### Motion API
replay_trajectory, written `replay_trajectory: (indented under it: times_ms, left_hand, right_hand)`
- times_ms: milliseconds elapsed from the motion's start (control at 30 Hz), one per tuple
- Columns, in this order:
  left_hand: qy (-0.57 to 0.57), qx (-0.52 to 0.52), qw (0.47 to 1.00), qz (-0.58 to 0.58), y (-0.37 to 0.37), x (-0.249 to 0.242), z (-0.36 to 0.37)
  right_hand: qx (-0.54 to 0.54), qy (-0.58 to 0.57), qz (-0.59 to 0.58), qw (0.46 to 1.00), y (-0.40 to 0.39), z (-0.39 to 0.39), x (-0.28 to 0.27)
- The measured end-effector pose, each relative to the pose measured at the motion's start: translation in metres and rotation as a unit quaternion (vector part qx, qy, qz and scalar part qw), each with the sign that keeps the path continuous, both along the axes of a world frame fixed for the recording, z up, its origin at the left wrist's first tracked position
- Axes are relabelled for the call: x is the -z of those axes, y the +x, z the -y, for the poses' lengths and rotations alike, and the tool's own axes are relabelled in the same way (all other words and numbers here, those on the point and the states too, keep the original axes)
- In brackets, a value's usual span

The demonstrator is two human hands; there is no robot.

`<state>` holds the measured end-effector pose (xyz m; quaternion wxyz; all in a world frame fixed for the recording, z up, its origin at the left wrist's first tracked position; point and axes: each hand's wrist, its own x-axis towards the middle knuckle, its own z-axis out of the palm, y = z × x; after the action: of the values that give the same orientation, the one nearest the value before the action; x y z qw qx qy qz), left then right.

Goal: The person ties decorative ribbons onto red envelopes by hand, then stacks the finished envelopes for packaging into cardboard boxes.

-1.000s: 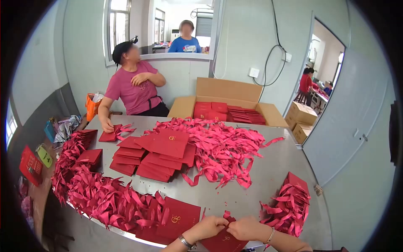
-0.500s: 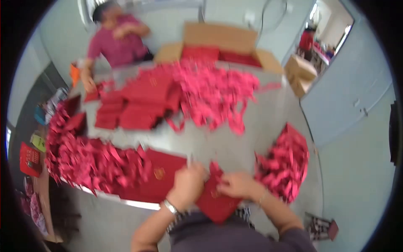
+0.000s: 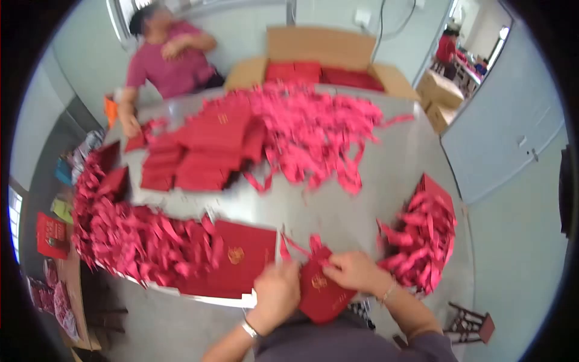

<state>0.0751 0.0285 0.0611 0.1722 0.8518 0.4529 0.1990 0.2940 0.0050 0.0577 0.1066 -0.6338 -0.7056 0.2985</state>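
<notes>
A dark red folded paper bag [image 3: 325, 295] with a gold emblem lies at the table's near edge, against my body. At its top right, my right hand [image 3: 357, 271] pinches the bag and the pink ribbon [image 3: 295, 244] there. My left hand [image 3: 276, 292], slightly blurred, is closed beside the bag's left edge. The ribbon's other end runs down to its fingertips. Left of it lies a larger flat red bag [image 3: 250, 253] with a gold emblem, partly under a heap of ribboned bags [image 3: 151, 241].
Another ribboned stack [image 3: 422, 235] stands at the right. Farther back are a pile of red bags [image 3: 211, 148], loose pink ribbons [image 3: 319, 133] and an open cardboard box [image 3: 319, 48]. Across the table, a person [image 3: 169, 60] rests one hand near red pieces. A stool [image 3: 470, 323] stands lower right.
My left hand has moved down and away from my right hand. A strip of ribbon now shows above the bag, which is less covered. The view has shifted slightly.
</notes>
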Motion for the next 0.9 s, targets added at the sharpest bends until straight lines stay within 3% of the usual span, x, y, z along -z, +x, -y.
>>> replay_trajectory:
  times_ms: [133, 200, 400, 533, 733, 900]
  left_hand:
    - [-0.013, -0.025, 0.999, 0.027, 0.004, 0.007, 0.014]
    - [0.01, -0.045, 0.991, 0.129, 0.007, 0.01, 0.016]
    - [0.004, -0.01, 0.97, 0.244, 0.012, 0.001, 0.017]
    - [-0.023, -0.014, 0.985, 0.171, 0.005, -0.006, 0.017]
    - [-0.085, 0.024, 0.973, 0.212, -0.001, -0.005, 0.013]
    - [-0.019, -0.023, 0.973, 0.23, 0.011, 0.015, 0.003]
  right_hand:
    - [-0.011, -0.019, 0.013, 1.0, 0.007, 0.001, 0.017]
    - [-0.003, -0.026, 0.001, 1.0, 0.006, 0.0, 0.006]
    - [0.019, 0.001, -0.024, 1.0, 0.009, 0.005, 0.016]
    - [0.023, -0.034, -0.004, 0.999, 0.008, 0.007, 0.007]
    - [0.009, -0.015, 0.031, 0.999, 0.005, 0.015, -0.019]
    - [-0.023, 0.002, 0.094, 0.995, 0.02, 0.027, -0.022]
